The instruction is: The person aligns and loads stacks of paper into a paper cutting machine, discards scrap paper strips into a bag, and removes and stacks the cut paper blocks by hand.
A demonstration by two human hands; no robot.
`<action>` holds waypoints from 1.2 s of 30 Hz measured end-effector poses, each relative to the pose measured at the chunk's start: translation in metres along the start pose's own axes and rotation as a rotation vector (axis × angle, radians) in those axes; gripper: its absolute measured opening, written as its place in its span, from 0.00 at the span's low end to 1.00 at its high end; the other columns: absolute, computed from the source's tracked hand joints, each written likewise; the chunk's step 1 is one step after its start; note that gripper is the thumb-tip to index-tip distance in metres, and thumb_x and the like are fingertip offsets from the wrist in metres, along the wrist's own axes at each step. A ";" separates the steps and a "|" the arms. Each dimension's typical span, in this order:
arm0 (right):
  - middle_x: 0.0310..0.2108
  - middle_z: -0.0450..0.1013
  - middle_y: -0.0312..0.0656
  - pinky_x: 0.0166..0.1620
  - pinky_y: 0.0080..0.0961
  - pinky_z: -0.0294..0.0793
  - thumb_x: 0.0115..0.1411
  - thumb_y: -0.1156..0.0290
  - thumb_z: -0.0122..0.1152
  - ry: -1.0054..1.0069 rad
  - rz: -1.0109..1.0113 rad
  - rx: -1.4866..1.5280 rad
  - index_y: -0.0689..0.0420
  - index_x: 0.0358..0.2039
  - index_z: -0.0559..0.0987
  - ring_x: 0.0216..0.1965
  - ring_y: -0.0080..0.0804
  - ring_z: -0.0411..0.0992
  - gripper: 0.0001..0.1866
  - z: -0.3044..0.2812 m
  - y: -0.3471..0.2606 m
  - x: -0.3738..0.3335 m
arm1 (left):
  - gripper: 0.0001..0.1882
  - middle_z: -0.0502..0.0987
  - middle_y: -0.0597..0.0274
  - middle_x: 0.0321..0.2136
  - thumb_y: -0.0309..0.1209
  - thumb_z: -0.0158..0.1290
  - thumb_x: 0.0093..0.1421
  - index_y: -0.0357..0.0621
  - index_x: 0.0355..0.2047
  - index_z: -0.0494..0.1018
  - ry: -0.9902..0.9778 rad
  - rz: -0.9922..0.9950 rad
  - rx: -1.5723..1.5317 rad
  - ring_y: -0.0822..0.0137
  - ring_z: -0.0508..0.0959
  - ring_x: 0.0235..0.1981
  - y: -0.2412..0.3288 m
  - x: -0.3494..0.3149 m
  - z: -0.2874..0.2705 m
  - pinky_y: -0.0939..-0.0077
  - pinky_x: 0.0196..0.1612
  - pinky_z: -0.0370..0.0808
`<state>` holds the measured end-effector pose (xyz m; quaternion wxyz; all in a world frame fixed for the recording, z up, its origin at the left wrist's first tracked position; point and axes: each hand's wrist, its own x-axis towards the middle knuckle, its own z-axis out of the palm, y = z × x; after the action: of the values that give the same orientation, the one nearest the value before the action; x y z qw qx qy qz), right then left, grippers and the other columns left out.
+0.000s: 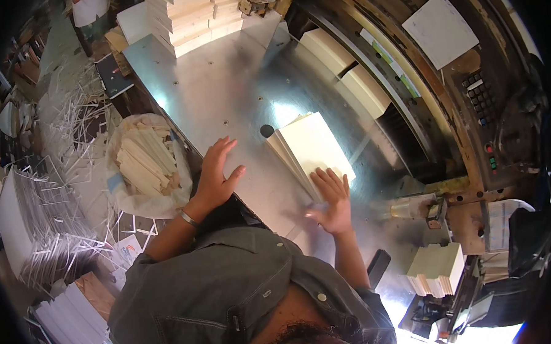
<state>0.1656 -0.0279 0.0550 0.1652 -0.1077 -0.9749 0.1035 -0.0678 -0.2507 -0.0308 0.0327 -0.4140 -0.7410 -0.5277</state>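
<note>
On the bare metal table (241, 93) in front of me lies a stack of cream-coloured paper (316, 144), its left side showing layered edges. The fingers of my right hand (334, 201) rest outstretched on the stack's near end, with the thumb held apart and slightly blurred. Left of the stack, my left hand (216, 176) hovers near the table's edge with its fingers spread and nothing in it. A small round dark knob (266, 131) stands beside the stack's far left corner.
Tall piles of cut paper (198, 18) stand at the table's far end. A bag of paper offcuts (146, 159) sits to the left, among scattered paper strips (79, 119). On the right are a machine keypad (478, 95) and another paper stack (436, 266).
</note>
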 end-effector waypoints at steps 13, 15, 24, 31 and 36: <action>0.47 0.80 0.56 0.53 0.45 0.75 0.65 0.52 0.60 0.002 0.526 -0.004 0.57 0.55 0.80 0.49 0.57 0.78 0.25 0.024 0.066 0.069 | 0.24 0.74 0.52 0.55 0.30 0.59 0.65 0.38 0.60 0.69 0.350 -0.230 -0.304 0.59 0.76 0.54 -0.030 -0.027 -0.037 0.67 0.59 0.72; 0.47 0.80 0.56 0.53 0.45 0.76 0.65 0.53 0.60 -0.036 0.429 0.067 0.57 0.54 0.81 0.48 0.57 0.79 0.24 0.030 0.052 0.081 | 0.25 0.77 0.57 0.48 0.41 0.57 0.69 0.40 0.59 0.69 0.251 -0.519 -0.413 0.65 0.80 0.46 -0.061 -0.045 -0.044 0.71 0.50 0.77; 0.47 0.80 0.55 0.53 0.42 0.76 0.60 0.59 0.67 -0.241 -0.192 0.347 0.58 0.53 0.81 0.48 0.53 0.78 0.24 0.050 -0.017 0.109 | 0.40 0.79 0.51 0.50 0.64 0.44 0.68 0.43 0.65 0.64 -0.471 -1.052 -0.938 0.58 0.83 0.46 -0.030 -0.048 -0.081 0.63 0.46 0.81; 0.62 0.70 0.58 0.61 0.41 0.70 0.57 0.66 0.68 -0.069 0.273 0.717 0.60 0.68 0.68 0.64 0.48 0.68 0.38 0.067 -0.013 0.082 | 0.38 0.77 0.53 0.55 0.42 0.65 0.62 0.38 0.66 0.62 -0.350 -0.773 -0.831 0.60 0.80 0.53 -0.005 -0.065 -0.058 0.64 0.58 0.76; 0.61 0.69 0.58 0.65 0.38 0.63 0.63 0.63 0.66 0.156 0.414 1.035 0.69 0.69 0.60 0.60 0.43 0.68 0.40 0.066 -0.008 0.026 | 0.41 0.76 0.53 0.56 0.38 0.69 0.59 0.36 0.65 0.61 -0.390 -0.559 -0.845 0.61 0.77 0.57 0.032 -0.038 -0.076 0.67 0.61 0.72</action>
<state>0.1173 -0.0397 0.0040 0.2445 -0.2092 -0.7404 0.5902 -0.0517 -0.3312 0.0085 -0.4165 -0.2684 -0.5383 -0.6817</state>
